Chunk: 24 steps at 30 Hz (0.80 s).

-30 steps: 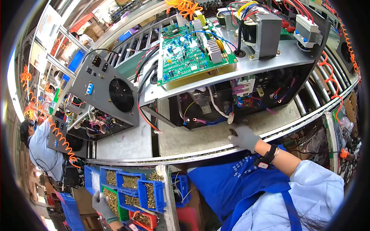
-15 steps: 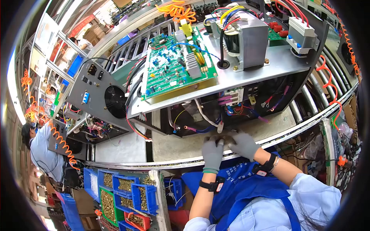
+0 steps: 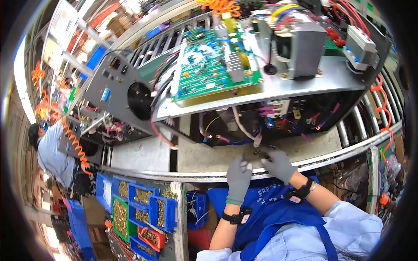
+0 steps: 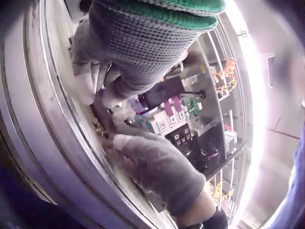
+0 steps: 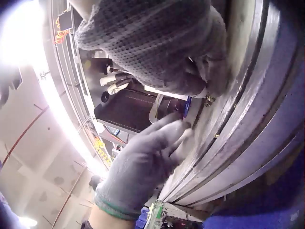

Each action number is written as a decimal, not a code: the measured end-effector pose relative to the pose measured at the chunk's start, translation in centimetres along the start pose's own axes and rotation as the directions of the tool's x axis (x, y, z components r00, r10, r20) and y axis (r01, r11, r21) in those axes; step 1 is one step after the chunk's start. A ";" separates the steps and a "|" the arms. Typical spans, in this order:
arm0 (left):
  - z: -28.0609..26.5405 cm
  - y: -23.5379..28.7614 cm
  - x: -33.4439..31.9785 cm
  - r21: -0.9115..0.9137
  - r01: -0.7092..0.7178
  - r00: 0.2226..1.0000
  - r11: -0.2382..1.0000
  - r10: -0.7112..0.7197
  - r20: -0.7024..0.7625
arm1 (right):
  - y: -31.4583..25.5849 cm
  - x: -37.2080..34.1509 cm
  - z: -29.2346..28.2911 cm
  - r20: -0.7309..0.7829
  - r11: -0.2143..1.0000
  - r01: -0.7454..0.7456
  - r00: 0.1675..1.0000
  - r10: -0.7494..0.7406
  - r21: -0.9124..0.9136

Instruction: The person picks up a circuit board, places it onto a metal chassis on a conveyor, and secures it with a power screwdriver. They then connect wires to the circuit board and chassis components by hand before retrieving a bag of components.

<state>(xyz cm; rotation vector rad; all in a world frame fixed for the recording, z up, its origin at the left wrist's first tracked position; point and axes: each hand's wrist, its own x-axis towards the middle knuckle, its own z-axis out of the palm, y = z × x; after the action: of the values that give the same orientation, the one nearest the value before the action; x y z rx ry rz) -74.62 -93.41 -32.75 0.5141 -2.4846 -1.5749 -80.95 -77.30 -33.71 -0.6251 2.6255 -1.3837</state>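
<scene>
Both hands wear grey knit gloves and meet low in front of the open machine chassis [image 3: 217, 126]. My right hand [image 3: 278, 164] has its fingers curled around small brass screws [image 5: 208, 100], which peek out at its fingertips. Close beside it, on the left, my left hand [image 3: 239, 176] bends its fingers toward the same spot; I cannot tell whether it pinches anything. A white cable end [image 3: 257, 140] hangs from the chassis just above the fingertips. On top of the chassis sit a green circuit board [image 3: 213, 69] and a big transformer [image 3: 302, 50].
Blue bins [image 3: 162, 196], a green bin [image 3: 127, 217] and a red bin [image 3: 162, 239] of brass hardware stand lower left. A metal rail [image 3: 204, 178] edges the conveyor in front. Another grey chassis [image 3: 115, 89] stands left; a person [image 3: 54, 152] works beyond it.
My left hand has come from the bins at lower left to beside my right hand. The right hand stays near the chassis's lower edge. The head view has shifted slightly.
</scene>
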 end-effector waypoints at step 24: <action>-37.3 -9.2 -19.3 0.711 0.581 0.748 0.395 -0.603 -0.276 | -15.2 -3.3 3.1 0.263 0.911 0.353 0.877 -0.401 0.213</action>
<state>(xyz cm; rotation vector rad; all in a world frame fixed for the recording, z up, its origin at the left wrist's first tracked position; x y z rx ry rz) -43.34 -121.43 -23.82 1.6814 -3.1000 -0.4364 -72.42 -85.94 -23.53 -1.2704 2.2025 -1.4325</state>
